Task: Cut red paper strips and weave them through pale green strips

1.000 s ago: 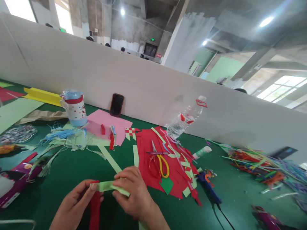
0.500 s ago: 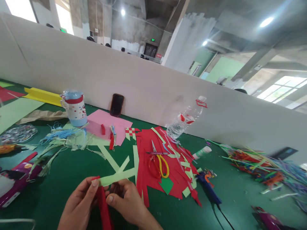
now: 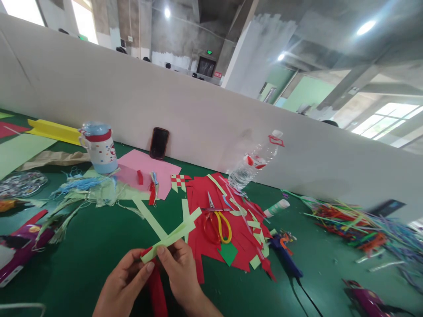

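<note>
Head view: left hand point(image 3: 120, 284) and right hand point(image 3: 183, 273) pinch red strip point(image 3: 157, 288) and green strip point(image 3: 178, 232) between them; likely light, foldable; grip at crossing.

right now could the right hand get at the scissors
Probably yes: the scissors lie uncovered on the red paper, close beyond the right hand, though that hand holds a light green strip.

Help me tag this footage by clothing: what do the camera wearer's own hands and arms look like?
The left hand and right hand wear no gloves, and no rings show. The right forearm is bare as far as the frame shows: no sleeve, watch or bracelet. The left forearm is cut off, so its sleeve cannot be told.
</note>
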Motion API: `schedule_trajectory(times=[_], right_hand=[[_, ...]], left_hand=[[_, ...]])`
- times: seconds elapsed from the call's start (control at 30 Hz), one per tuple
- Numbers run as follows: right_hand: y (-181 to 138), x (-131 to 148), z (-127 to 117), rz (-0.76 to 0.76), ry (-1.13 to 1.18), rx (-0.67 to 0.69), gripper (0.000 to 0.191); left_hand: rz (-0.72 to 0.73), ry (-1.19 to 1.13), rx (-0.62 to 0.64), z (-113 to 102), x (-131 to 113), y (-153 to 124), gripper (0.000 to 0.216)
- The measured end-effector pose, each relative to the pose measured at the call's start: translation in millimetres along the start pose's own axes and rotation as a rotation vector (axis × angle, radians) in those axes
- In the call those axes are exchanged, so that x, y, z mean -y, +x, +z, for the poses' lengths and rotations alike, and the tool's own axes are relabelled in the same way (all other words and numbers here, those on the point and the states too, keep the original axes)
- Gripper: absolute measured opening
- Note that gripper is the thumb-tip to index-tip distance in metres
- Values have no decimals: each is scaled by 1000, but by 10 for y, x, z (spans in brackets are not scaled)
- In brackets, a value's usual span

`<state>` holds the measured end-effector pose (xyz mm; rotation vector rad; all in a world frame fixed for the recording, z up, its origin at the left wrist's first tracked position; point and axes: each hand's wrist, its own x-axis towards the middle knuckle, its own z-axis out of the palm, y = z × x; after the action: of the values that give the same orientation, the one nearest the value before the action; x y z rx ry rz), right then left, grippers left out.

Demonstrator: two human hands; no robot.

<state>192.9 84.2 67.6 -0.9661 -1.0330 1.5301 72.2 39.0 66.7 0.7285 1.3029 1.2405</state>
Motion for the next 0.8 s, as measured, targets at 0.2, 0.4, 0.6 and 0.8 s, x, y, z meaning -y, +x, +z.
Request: schedule_trajectory(times=[0.2, 0.4, 0.6, 0.8], right_hand=[[-4, 12, -28, 25, -107, -2, 39], [-52, 104, 26, -17, -201, 69, 29], [-51, 65, 20, -39, -219, 76, 21], [-62, 62, 14, -43, -247, 82, 19]], left_hand=[[25, 176, 132, -221, 3, 113, 50], [44, 313, 55, -302, -185, 118, 46], [-5, 284, 57, -231, -238, 73, 50], [-30, 216, 139, -308, -119, 99, 48]])
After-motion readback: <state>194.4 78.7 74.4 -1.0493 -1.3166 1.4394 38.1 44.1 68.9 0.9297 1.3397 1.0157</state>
